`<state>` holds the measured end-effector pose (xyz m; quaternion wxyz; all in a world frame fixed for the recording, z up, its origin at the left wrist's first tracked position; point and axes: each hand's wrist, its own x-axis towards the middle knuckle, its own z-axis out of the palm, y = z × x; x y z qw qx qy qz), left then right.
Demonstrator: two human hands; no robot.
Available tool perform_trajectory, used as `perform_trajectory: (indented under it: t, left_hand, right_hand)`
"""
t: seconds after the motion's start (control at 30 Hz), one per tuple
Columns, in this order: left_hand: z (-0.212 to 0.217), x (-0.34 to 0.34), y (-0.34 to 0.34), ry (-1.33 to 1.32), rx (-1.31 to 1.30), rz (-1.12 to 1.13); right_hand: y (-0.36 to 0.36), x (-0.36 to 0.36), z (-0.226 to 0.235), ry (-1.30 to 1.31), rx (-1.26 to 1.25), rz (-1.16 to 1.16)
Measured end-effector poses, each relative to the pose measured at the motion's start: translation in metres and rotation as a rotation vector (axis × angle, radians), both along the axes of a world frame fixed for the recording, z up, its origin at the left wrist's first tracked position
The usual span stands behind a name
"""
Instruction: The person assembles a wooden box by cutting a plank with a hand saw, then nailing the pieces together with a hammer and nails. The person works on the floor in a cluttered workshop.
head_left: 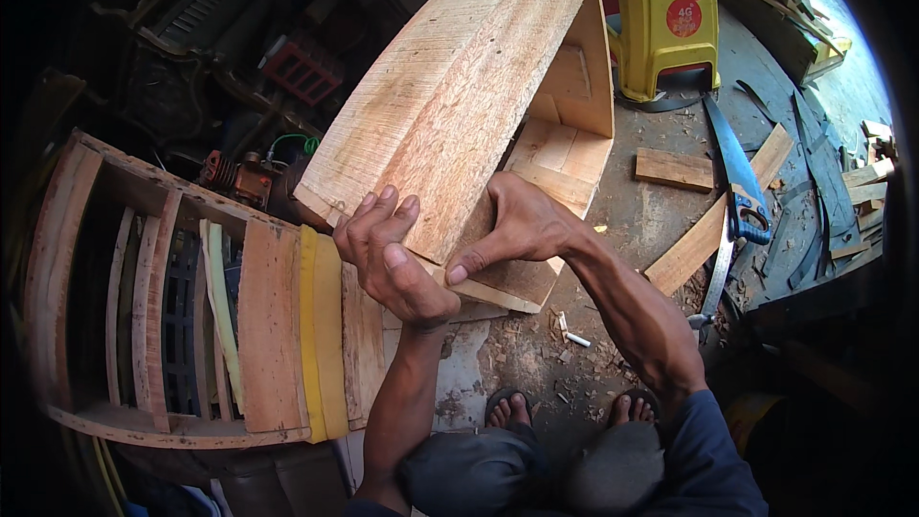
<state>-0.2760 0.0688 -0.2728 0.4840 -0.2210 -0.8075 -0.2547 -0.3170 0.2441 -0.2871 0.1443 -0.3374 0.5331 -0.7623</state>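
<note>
Wooden box point(450, 105) extends away from both hands point(526, 220), which grip its near end.

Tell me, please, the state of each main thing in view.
Wooden box: open-sided, both hands at its near end.
Left hand: open, against the box.
Right hand: thumb on an edge, fingers hidden.
Handsaw: lying across a board.
Slatted wooden crate: gaps uncovered.
Yellow stool: partly out of frame.
</note>
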Motion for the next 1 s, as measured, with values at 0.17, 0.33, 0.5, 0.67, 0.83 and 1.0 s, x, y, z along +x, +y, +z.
perform_trajectory:
  t: [0.17,0.33,0.5,0.67,0.83,1.0]
  left_hand:
    - [0.002,-0.002,0.001,0.031,-0.032,-0.020]
    - [0.000,-0.002,-0.002,0.046,-0.032,-0.015]
    - [0.001,-0.010,-0.001,0.051,0.010,-0.016]
    - [0.000,-0.005,-0.003,0.051,-0.031,-0.020]
    - [-0.003,-0.006,-0.008,0.029,-0.014,-0.032]
    - [0.001,-0.006,-0.008,0.004,0.014,-0.079]
  right_hand:
    - [0.000,-0.002,-0.005,0.005,-0.008,-0.011]
    - [-0.001,-0.004,-0.005,0.009,-0.015,-0.002]
    - [0.001,-0.005,-0.001,0.026,0.061,-0.019]
    - [-0.004,-0.001,0.005,0.010,-0.047,-0.058]
    - [-0.005,-0.008,0.003,0.019,0.038,-0.026]
    - [-0.006,-0.003,0.009,0.005,-0.020,-0.026]
